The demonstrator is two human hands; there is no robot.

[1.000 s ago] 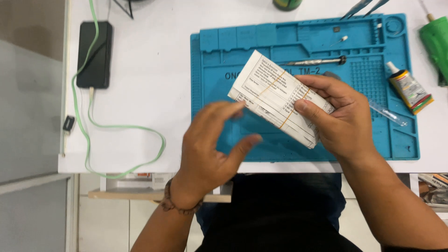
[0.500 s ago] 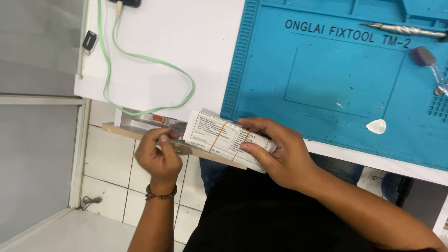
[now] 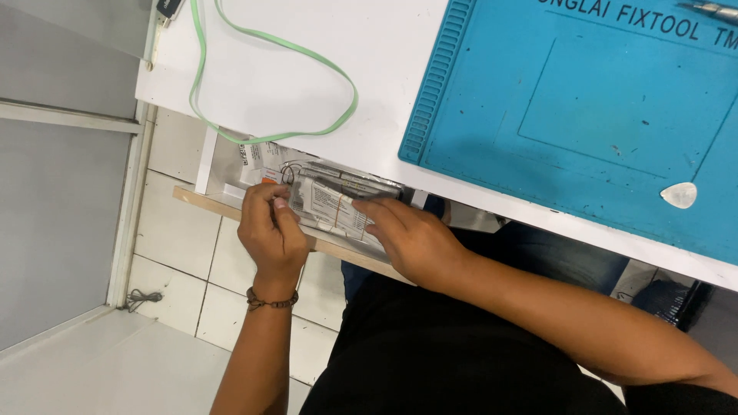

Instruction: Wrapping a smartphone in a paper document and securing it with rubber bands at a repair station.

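A flat white packet (image 3: pixel 329 207) with printed text and a thin band around it lies inside the open drawer (image 3: pixel 231 206) under the white table (image 3: pixel 307 84). My left hand (image 3: pixel 269 234) grips the packet's left end at the drawer's wooden front edge. My right hand (image 3: pixel 411 238) holds its right end, fingers laid over it. Other clear packets and papers (image 3: pixel 265 161) lie in the drawer behind it, partly hidden by the tabletop.
A blue work mat (image 3: pixel 584 100) covers the table's right part, with a white pick (image 3: pixel 679 194) on it and a metal tool tip (image 3: pixel 711 9) at the top. A green cable (image 3: pixel 269 58) loops on the left. Tiled floor below.
The packet went from above the blue mat down below the table edge and now sits in the drawer. Both hands followed it down; the view tilted down and closer.
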